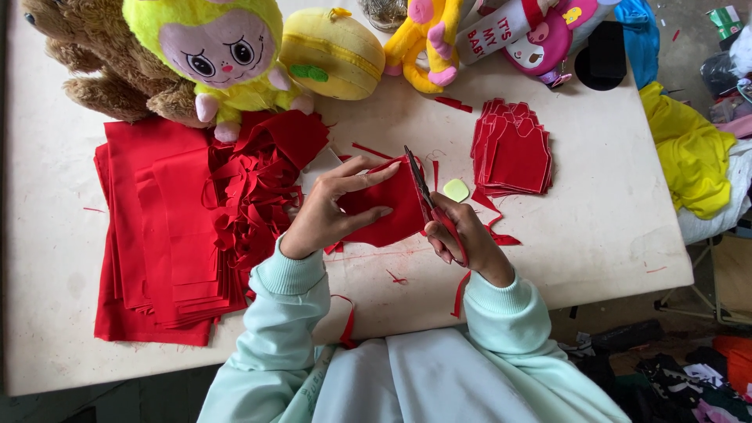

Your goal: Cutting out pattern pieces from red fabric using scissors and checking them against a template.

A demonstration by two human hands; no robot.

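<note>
Pale mint sweatshirt, long sleeves, ribbed cuffs at wrists; light fabric over lap.

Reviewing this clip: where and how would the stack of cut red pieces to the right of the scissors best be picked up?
Probably by the stack of cut red pieces' right edge, coming from the bare table side. It lies flat and fanned, so pinch all layers together, thumb on top; the scissors crowd its left.

Soft even daylight, faint shadows, seemingly sharp
</note>
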